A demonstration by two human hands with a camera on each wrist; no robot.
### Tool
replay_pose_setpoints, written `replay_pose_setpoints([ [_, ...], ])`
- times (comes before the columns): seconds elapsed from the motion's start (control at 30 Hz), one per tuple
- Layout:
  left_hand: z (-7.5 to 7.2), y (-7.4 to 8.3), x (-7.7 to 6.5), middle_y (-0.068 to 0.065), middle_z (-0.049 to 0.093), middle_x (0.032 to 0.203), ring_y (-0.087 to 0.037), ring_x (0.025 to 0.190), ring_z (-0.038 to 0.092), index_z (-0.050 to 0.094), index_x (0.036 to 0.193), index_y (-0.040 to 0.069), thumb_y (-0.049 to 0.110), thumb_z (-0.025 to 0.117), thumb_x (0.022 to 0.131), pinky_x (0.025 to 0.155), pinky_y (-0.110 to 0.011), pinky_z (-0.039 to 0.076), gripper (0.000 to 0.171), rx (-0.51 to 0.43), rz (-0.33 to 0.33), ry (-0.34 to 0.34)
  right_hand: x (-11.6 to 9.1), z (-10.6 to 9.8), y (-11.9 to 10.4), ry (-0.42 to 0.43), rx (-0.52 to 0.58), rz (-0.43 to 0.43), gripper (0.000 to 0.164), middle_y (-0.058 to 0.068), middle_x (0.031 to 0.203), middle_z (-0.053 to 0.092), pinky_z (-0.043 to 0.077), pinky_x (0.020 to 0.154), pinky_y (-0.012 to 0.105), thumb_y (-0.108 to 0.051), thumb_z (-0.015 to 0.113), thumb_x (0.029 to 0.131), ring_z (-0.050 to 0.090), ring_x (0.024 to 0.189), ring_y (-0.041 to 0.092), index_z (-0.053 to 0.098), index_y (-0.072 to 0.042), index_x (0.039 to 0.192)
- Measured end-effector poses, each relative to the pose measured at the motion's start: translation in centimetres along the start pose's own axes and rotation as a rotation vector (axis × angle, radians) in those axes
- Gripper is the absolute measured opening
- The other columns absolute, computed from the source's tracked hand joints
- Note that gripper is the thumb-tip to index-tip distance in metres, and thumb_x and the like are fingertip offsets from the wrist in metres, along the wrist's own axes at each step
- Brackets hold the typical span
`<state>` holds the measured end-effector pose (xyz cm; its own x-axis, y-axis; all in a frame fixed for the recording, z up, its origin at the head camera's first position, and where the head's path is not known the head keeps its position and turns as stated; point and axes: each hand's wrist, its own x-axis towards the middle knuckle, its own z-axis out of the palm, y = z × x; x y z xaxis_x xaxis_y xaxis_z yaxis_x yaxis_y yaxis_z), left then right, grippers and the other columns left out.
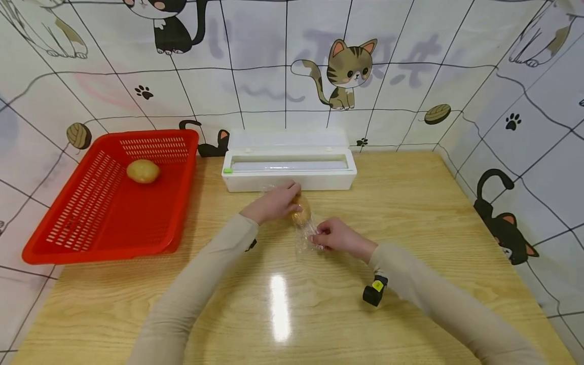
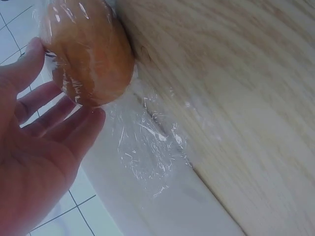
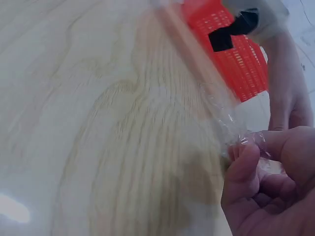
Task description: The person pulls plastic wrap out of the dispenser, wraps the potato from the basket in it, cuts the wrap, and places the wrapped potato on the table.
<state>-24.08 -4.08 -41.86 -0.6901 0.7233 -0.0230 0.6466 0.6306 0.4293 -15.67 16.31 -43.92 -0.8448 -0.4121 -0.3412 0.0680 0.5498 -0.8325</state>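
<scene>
A potato (image 2: 91, 59) wrapped in clear plastic film lies over the table, near the front of the white box. My left hand (image 1: 276, 203) holds it, with the thumb on one side and the fingertips along its lower side in the left wrist view. Loose film (image 2: 147, 152) trails from the potato's end towards the box. On the other side, my right hand (image 1: 339, 235) pinches a bunched end of the plastic film (image 3: 236, 130) between thumb and curled forefinger.
Behind the hands stands a white cling film box (image 1: 292, 182), its lid raised and a roll inside. A red basket (image 1: 175, 223) on the left contains another potato (image 1: 143, 171), unwrapped. Cat-patterned sheeting borders the wooden table (image 1: 397, 203) at the back and sides.
</scene>
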Motion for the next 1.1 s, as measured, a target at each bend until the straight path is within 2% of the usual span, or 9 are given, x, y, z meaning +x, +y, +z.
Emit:
replay_pose_setpoints([
  [0.23, -0.1, -0.3, 0.2, -0.006, 0.049, 0.099, -0.020, 0.086, 0.050, 0.049, 0.108, 0.003, 0.026, 0.063, 0.094, 0.079, -0.031, 0.045, 0.030, 0.017, 0.041, -0.015, -1.0, -1.4, -1.0, -0.086, -0.039, -0.008, 0.015, -0.001, 0.062, 0.053, 0.040, 0.057, 0.026, -0.013, 0.068, 0.088, 0.047, 0.058, 0.011, 0.062, -0.004, 0.077],
  [0.37, -0.2, -0.2, 0.3, -0.006, 0.051, 0.102, -0.020, 0.089, 0.051, 0.051, 0.111, 0.004, 0.025, 0.064, 0.093, 0.081, -0.031, 0.045, 0.031, 0.042, 0.064, -0.024, -1.1, -3.1, -2.0, -0.067, -0.249, -0.129, 0.014, 0.000, 0.073, 0.061, 0.047, 0.062, 0.030, -0.017, 0.070, 0.087, 0.055, 0.067, 0.014, 0.067, -0.003, 0.088],
  [0.53, -0.5, 0.2, 0.3, -0.003, 0.057, 0.114, -0.024, 0.115, 0.047, 0.055, 0.115, 0.012, 0.032, 0.063, 0.094, 0.097, -0.045, 0.034, 0.030, 0.162, 0.026, -0.046, -0.9, -2.5, -2.9, 0.024, -0.720, -0.495, 0.030, 0.007, 0.100, 0.060, 0.050, 0.067, 0.032, -0.010, 0.074, 0.082, 0.058, 0.081, 0.020, 0.064, -0.007, 0.109],
  [0.67, -0.7, 0.6, 0.4, -0.001, 0.058, 0.115, -0.024, 0.117, 0.045, 0.056, 0.117, 0.013, 0.033, 0.061, 0.095, 0.097, -0.045, 0.035, 0.030, 0.202, 0.001, -0.072, -0.6, -0.1, -2.8, 0.108, -1.307, -0.794, 0.053, 0.007, 0.120, 0.054, 0.047, 0.068, 0.028, -0.005, 0.076, 0.080, 0.054, 0.095, 0.020, 0.058, -0.023, 0.126],
  [0.73, -0.8, 0.7, 0.5, -0.002, 0.058, 0.112, -0.023, 0.111, 0.048, 0.056, 0.118, 0.010, 0.030, 0.061, 0.095, 0.095, -0.040, 0.040, 0.031, 0.186, 0.004, -0.084, -0.4, 0.6, -2.6, 0.160, -1.563, -0.880, 0.063, 0.005, 0.130, 0.050, 0.044, 0.075, 0.030, -0.005, 0.075, 0.081, 0.050, 0.106, 0.021, 0.053, -0.033, 0.133],
  [0.8, -1.0, 0.8, 0.8, -0.004, 0.059, 0.110, -0.023, 0.105, 0.051, 0.057, 0.118, 0.007, 0.027, 0.063, 0.095, 0.091, -0.035, 0.043, 0.031, 0.170, 0.015, -0.098, 0.1, 0.8, -2.3, 0.180, -1.716, -0.907, 0.069, 0.002, 0.136, 0.046, 0.042, 0.077, 0.030, -0.007, 0.075, 0.082, 0.048, 0.109, 0.020, 0.049, -0.040, 0.136],
  [0.9, -1.0, 0.8, 1.0, -0.004, 0.059, 0.106, -0.023, 0.103, 0.051, 0.058, 0.117, 0.006, 0.024, 0.064, 0.094, 0.090, -0.035, 0.043, 0.030, 0.159, 0.014, -0.114, 0.8, 0.4, -1.7, 0.192, -1.819, -0.936, 0.066, -0.002, 0.138, 0.044, 0.042, 0.080, 0.031, -0.011, 0.075, 0.083, 0.047, 0.108, 0.019, 0.049, -0.042, 0.135],
  [0.97, -1.0, 0.7, 1.1, -0.004, 0.059, 0.104, -0.022, 0.100, 0.052, 0.058, 0.115, 0.006, 0.023, 0.064, 0.094, 0.088, -0.034, 0.043, 0.029, 0.160, 0.020, -0.118, 1.0, 0.1, -1.5, 0.186, -1.836, -0.954, 0.054, -0.004, 0.137, 0.045, 0.041, 0.080, 0.031, -0.016, 0.074, 0.084, 0.047, 0.108, 0.019, 0.055, -0.038, 0.129],
  [1.1, -0.9, 0.7, 1.3, -0.003, 0.057, 0.102, -0.021, 0.097, 0.050, 0.058, 0.113, 0.007, 0.024, 0.064, 0.094, 0.086, -0.033, 0.042, 0.026, 0.158, 0.014, -0.122, 1.0, -0.5, -1.4, 0.123, -1.675, -0.946, 0.038, 0.003, 0.130, 0.049, 0.043, 0.079, 0.031, -0.022, 0.075, 0.084, 0.048, 0.104, 0.021, 0.062, -0.026, 0.119],
])
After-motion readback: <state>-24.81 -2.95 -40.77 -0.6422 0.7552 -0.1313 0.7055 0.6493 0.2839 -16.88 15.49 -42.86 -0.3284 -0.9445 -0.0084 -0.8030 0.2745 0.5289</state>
